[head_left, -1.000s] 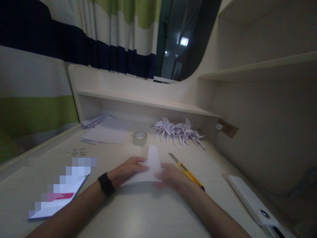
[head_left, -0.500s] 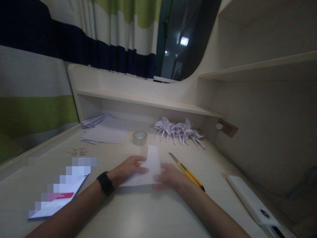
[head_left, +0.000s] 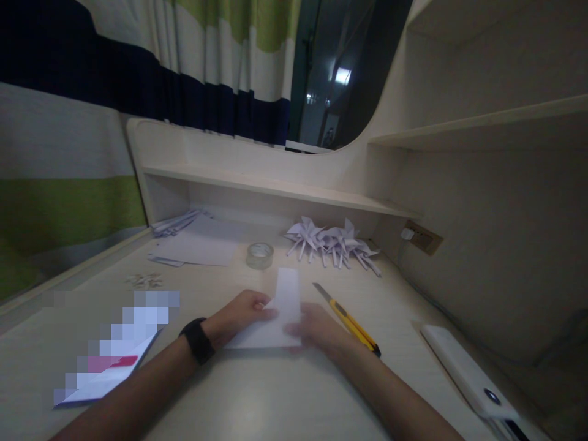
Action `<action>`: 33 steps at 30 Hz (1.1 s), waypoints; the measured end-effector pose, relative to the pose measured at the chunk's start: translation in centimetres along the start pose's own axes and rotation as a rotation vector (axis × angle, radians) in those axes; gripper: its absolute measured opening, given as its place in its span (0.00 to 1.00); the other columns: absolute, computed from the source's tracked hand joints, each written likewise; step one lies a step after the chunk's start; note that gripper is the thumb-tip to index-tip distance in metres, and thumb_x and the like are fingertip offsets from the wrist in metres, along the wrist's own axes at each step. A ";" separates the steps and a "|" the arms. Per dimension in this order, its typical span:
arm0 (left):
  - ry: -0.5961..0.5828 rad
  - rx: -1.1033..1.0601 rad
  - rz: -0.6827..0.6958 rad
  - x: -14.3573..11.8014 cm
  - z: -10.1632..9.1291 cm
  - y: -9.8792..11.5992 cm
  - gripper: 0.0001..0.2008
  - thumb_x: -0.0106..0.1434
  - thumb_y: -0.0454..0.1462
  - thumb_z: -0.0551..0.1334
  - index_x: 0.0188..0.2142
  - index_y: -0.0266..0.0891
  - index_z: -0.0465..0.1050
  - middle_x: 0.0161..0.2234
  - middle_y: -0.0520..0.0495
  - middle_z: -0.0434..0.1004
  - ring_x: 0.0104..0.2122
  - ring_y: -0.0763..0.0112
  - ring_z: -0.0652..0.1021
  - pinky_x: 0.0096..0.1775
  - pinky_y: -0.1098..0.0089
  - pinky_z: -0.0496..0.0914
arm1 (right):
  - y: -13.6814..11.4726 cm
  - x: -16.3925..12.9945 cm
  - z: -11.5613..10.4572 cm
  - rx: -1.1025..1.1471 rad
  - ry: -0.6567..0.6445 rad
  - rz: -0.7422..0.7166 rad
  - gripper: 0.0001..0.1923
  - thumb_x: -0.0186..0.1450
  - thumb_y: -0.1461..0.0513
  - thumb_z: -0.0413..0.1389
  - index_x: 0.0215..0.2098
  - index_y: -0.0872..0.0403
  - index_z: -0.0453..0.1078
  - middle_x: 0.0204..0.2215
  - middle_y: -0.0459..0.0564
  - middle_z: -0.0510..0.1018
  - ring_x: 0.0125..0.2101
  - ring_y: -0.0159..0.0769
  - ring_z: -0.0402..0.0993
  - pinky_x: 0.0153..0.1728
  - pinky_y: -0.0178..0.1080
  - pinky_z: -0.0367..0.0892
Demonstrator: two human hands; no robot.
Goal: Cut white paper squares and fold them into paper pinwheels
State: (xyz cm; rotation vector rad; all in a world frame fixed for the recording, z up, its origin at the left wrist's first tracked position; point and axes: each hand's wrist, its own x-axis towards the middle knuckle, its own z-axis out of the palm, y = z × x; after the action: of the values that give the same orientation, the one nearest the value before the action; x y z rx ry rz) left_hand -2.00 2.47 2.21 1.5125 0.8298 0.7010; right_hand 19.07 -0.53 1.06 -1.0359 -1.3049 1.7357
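A white sheet of paper (head_left: 271, 331), folded so that a narrow strip stands up at its far side, is held between both hands just over the desk. My left hand (head_left: 245, 315), with a black band on the wrist, grips its left side, thumb and fingers closed on the edge. On the right side my right hand (head_left: 315, 324) pinches the paper, some fingers hidden beneath it. A yellow utility knife (head_left: 353, 324) with its blade out lies right of my right hand. Beyond the paper stands a roll of clear tape (head_left: 260, 256).
Several paper pinwheels (head_left: 328, 242) lie at the back right. White paper sheets (head_left: 197, 242) are stacked at the back left, near small pale pieces (head_left: 146, 280). A lit, partly blurred screen (head_left: 110, 361) lies at left. A white device (head_left: 463, 367) sits at the right edge.
The paper has shifted slightly to the right, and its near edge now lies straighter and flatter. Both hands keep hold of it with small finger movements.
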 end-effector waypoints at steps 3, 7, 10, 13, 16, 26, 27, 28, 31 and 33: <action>0.025 0.053 0.015 0.2 0.1 -0.2 0.20 0.50 0.49 0.67 0.30 0.31 0.76 0.26 0.44 0.78 0.26 0.65 0.74 0.28 0.70 0.63 | 0.1 0.1 0.0 -0.001 -0.001 0.003 0.29 0.45 0.58 0.69 0.44 0.60 0.72 0.33 0.53 0.79 0.29 0.38 0.75 0.27 0.38 0.72; 0.054 0.093 0.028 0.5 0.2 -0.2 0.22 0.53 0.51 0.63 0.29 0.31 0.75 0.25 0.45 0.76 0.24 0.67 0.71 0.27 0.71 0.61 | 0.5 0.4 -0.1 0.013 0.040 -0.038 0.29 0.45 0.58 0.69 0.44 0.59 0.72 0.34 0.54 0.79 0.31 0.39 0.76 0.31 0.41 0.72; 0.080 0.149 0.023 0.5 0.2 0.0 0.24 0.56 0.53 0.60 0.26 0.32 0.74 0.23 0.46 0.74 0.22 0.69 0.69 0.25 0.71 0.59 | 0.6 0.6 -0.3 0.004 0.102 -0.045 0.27 0.45 0.58 0.69 0.42 0.60 0.73 0.33 0.54 0.80 0.30 0.39 0.76 0.32 0.42 0.71; 0.093 0.196 0.017 0.5 0.0 0.1 0.24 0.56 0.54 0.59 0.22 0.33 0.72 0.21 0.47 0.71 0.21 0.70 0.66 0.24 0.71 0.56 | 0.5 0.7 -0.4 0.040 0.130 -0.038 0.28 0.44 0.58 0.69 0.42 0.60 0.72 0.33 0.55 0.80 0.30 0.40 0.76 0.31 0.41 0.71; 0.092 0.215 0.013 0.4 -0.1 0.1 0.23 0.56 0.53 0.59 0.21 0.34 0.70 0.19 0.49 0.68 0.20 0.71 0.64 0.24 0.71 0.54 | 0.3 0.8 -0.4 0.099 0.152 -0.054 0.29 0.45 0.57 0.69 0.43 0.59 0.70 0.33 0.54 0.80 0.31 0.40 0.76 0.32 0.40 0.70; -0.108 0.178 -0.046 -0.1 -0.1 -0.4 0.21 0.58 0.50 0.60 0.21 0.34 0.69 0.18 0.51 0.65 0.18 0.75 0.62 0.21 0.73 0.53 | -3.6 0.0 -2.5 0.223 0.330 -0.191 0.34 0.58 0.37 0.47 0.50 0.53 0.63 0.41 0.58 0.78 0.36 0.47 0.76 0.35 0.47 0.69; -0.153 0.205 -0.023 -0.1 -0.2 -0.4 0.21 0.58 0.50 0.59 0.21 0.35 0.69 0.19 0.51 0.65 0.19 0.75 0.62 0.22 0.73 0.54 | -4.4 -0.4 -3.0 0.133 0.337 -0.215 0.33 0.58 0.39 0.50 0.51 0.53 0.63 0.44 0.58 0.77 0.38 0.48 0.76 0.37 0.48 0.68; -0.189 0.238 0.009 -0.1 -0.3 -0.4 0.21 0.58 0.50 0.59 0.21 0.35 0.69 0.19 0.51 0.65 0.20 0.74 0.63 0.22 0.73 0.54 | -5.2 -0.7 -3.5 -0.003 0.383 -0.278 0.30 0.57 0.43 0.54 0.50 0.52 0.64 0.45 0.58 0.76 0.40 0.48 0.75 0.38 0.47 0.68; -0.243 0.329 0.098 0.1 -0.2 -0.4 0.20 0.59 0.49 0.59 0.22 0.35 0.71 0.20 0.51 0.66 0.22 0.73 0.64 0.24 0.73 0.56 | -6.7 -1.1 -3.8 -0.635 0.416 -0.426 0.20 0.56 0.51 0.60 0.44 0.53 0.72 0.45 0.56 0.76 0.46 0.47 0.71 0.46 0.45 0.63; -0.263 0.362 0.120 0.1 0.0 -0.4 0.20 0.59 0.49 0.59 0.21 0.35 0.71 0.19 0.52 0.64 0.21 0.74 0.63 0.24 0.73 0.56 | -7.0 -0.9 -3.2 -0.993 0.265 -0.403 0.14 0.58 0.55 0.57 0.40 0.52 0.75 0.43 0.54 0.78 0.45 0.45 0.72 0.46 0.43 0.62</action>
State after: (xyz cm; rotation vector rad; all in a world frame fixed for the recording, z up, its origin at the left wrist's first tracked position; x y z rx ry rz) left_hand -2.02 2.58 1.85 1.9460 0.6925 0.4377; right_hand 22.85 1.53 7.51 -1.3201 -2.0607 0.5686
